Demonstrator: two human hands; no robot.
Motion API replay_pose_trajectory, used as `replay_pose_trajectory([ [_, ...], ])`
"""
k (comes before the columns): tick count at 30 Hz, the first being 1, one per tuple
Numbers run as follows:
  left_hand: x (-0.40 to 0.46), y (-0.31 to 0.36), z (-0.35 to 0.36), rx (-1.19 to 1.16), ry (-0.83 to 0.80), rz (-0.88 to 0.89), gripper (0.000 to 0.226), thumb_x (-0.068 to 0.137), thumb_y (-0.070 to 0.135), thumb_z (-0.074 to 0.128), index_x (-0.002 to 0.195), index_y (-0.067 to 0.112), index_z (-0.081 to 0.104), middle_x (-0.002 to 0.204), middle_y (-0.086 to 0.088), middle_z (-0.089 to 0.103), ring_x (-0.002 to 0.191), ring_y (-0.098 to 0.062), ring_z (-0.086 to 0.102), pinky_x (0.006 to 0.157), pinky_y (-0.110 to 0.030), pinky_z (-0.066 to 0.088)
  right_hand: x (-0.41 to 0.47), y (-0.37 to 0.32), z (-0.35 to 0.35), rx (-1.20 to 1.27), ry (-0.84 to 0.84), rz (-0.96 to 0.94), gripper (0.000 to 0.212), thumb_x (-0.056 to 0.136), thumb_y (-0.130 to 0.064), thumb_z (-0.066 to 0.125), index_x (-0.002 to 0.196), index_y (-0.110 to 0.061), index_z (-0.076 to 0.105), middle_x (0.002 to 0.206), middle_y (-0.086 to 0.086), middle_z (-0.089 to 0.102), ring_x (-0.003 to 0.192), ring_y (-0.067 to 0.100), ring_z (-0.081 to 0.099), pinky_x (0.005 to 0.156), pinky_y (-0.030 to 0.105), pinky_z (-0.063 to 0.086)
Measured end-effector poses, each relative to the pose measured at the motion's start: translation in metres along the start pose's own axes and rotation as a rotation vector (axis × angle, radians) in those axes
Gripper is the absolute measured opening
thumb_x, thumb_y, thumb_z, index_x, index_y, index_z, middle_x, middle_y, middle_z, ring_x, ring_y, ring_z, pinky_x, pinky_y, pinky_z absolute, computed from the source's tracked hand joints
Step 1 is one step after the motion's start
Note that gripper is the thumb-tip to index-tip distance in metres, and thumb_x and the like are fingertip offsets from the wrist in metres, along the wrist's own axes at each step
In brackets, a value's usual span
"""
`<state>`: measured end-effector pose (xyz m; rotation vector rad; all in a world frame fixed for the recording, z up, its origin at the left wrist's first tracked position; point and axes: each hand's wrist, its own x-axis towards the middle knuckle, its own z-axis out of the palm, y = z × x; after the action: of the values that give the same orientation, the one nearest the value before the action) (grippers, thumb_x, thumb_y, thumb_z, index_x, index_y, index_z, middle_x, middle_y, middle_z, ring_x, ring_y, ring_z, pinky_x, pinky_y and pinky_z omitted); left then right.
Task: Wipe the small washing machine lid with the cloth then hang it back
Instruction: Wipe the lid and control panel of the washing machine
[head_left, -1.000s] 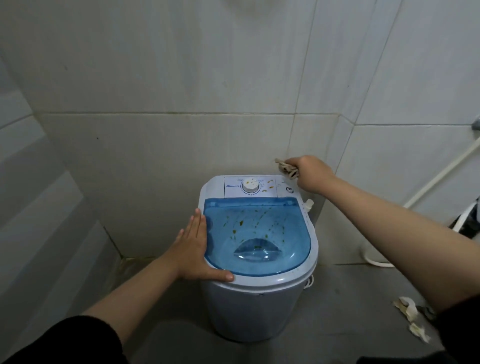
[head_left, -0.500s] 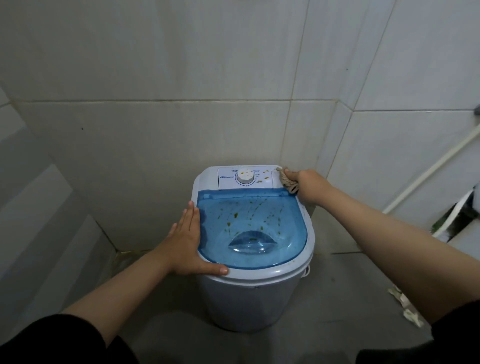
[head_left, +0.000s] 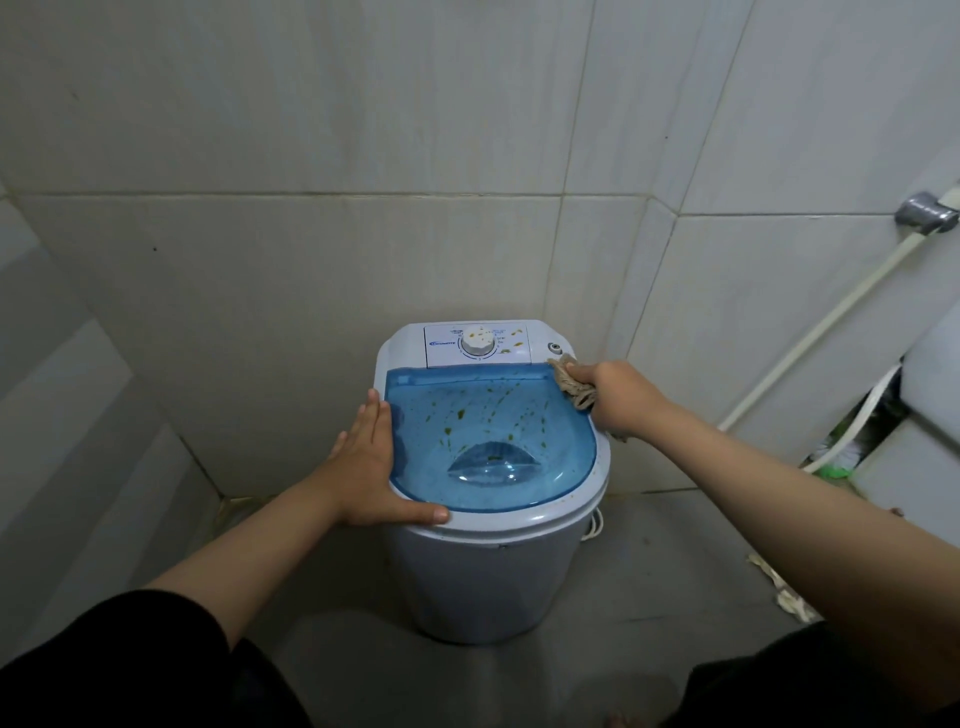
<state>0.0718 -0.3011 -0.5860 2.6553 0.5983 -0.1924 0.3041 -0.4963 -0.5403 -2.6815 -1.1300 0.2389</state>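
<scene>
Washing machine (head_left: 493, 566): a small white tub that stands on the grey floor (head_left: 649, 623), in the corner of the tiled walls (head_left: 311, 208), at the centre of the view.
Lid (head_left: 488, 436): blue and see-through, closed flat on top of the machine. Many small yellow-brown spots lie on it, most of them from the middle toward 12 o'clock.
Control panel (head_left: 478, 345): a white strip at 12 o'clock of the lid, with a round dial (head_left: 478, 340) in the middle. Some spots are on it too.
Left hand (head_left: 371, 462): it lies flat with the fingers stretched and close together, at 9 o'clock of the lid. The palm rests on the white rim and the thumb runs along the rim toward 7 o'clock. It holds nothing.
Right hand (head_left: 621, 397): it is closed in a fist around the cloth, at 2 o'clock of the lid, over the rim.
Cloth (head_left: 571, 382): beige and crumpled. It sticks out of the fist on the thumb side and touches the far right corner of the lid, just below the panel.
Sleeves (head_left: 130, 670): dark, at 7 and 5 o'clock of the view.
Pipe (head_left: 810, 332): white, it runs slanted on the wall at 3 o'clock of the view.
Scraps (head_left: 779, 587): pale pieces on the floor at 4 o'clock of the machine, well apart from it. I cannot tell what they are.
</scene>
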Motion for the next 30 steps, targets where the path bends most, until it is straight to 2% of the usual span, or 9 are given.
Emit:
replay_pose_trajectory([
  [3,0.000,0.000,0.000,-0.001,0.005,0.000,0.154,0.041,0.090,0.055,0.143,0.009,-0.028,0.152,-0.007,-0.035,0.142,-0.020,-0.025,0.116,-0.045,-0.004,-0.012,-0.002,0.002,-0.023,0.008,-0.005,0.059,0.085,0.001,0.052,0.141,-0.017,0.046,0.123,0.019,0.061,0.104,0.035,0.061,0.076,0.032,0.049],
  [7,-0.001,0.000,0.001,-0.003,0.004,-0.007,0.157,0.038,0.092,0.052,0.144,0.009,-0.027,0.152,-0.008,-0.036,0.143,-0.021,-0.024,0.116,-0.045,-0.004,-0.026,-0.004,0.009,-0.037,0.033,0.016,0.055,0.084,0.000,0.052,0.136,-0.015,0.050,0.121,0.021,0.061,0.108,0.036,0.059,0.087,0.039,0.053],
  [10,-0.001,-0.001,0.001,-0.004,0.001,-0.009,0.160,0.032,0.096,0.048,0.144,0.008,-0.027,0.152,-0.008,-0.035,0.143,-0.022,-0.023,0.117,-0.047,-0.002,-0.038,-0.005,0.016,-0.024,0.046,0.038,0.057,0.083,0.002,0.052,0.137,-0.015,0.049,0.122,0.020,0.063,0.110,0.036,0.060,0.089,0.040,0.052],
  [14,0.000,-0.002,0.001,-0.003,0.007,-0.003,0.162,0.029,0.097,0.046,0.144,0.008,-0.026,0.152,-0.009,-0.034,0.144,-0.023,-0.022,0.117,-0.048,-0.001,-0.060,-0.007,0.030,-0.008,0.096,0.048,0.065,0.081,0.004,0.049,0.143,-0.015,0.042,0.135,0.017,0.054,0.119,0.035,0.056,0.096,0.040,0.049],
  [19,0.000,-0.002,0.003,-0.008,0.017,0.005,0.163,0.028,0.098,0.046,0.144,0.008,-0.025,0.153,-0.009,-0.033,0.144,-0.023,-0.020,0.117,-0.049,0.000,-0.082,-0.012,0.046,-0.052,0.117,0.079,0.068,0.082,0.000,0.050,0.146,-0.013,0.033,0.144,0.017,0.043,0.119,0.035,0.055,0.095,0.039,0.050],
  [25,0.000,-0.002,0.002,-0.015,0.019,0.005,0.164,0.027,0.099,0.044,0.145,0.008,-0.024,0.154,-0.009,-0.032,0.144,-0.023,-0.020,0.116,-0.048,0.000,-0.108,-0.038,0.052,-0.184,0.016,0.162,0.067,0.091,0.002,0.041,0.151,-0.005,0.012,0.155,0.028,0.017,0.126,0.041,0.048,0.097,0.042,0.045],
  [28,0.000,-0.001,0.003,-0.015,0.024,0.001,0.165,0.025,0.099,0.043,0.145,0.008,-0.024,0.154,-0.009,-0.031,0.144,-0.023,-0.020,0.116,-0.048,0.000,-0.117,-0.050,0.056,-0.243,-0.025,0.155,0.067,0.092,0.003,0.040,0.151,0.000,0.007,0.154,0.033,0.014,0.136,0.041,0.037,0.107,0.044,0.038],
  [30,0.000,-0.001,0.003,-0.015,0.024,0.002,0.165,0.025,0.099,0.043,0.145,0.008,-0.023,0.154,-0.010,-0.031,0.144,-0.023,-0.020,0.116,-0.048,0.000,-0.121,-0.055,0.061,-0.305,-0.040,0.138,0.064,0.093,0.003,0.037,0.150,0.003,0.007,0.152,0.036,0.015,0.135,0.044,0.037,0.108,0.046,0.037],
])
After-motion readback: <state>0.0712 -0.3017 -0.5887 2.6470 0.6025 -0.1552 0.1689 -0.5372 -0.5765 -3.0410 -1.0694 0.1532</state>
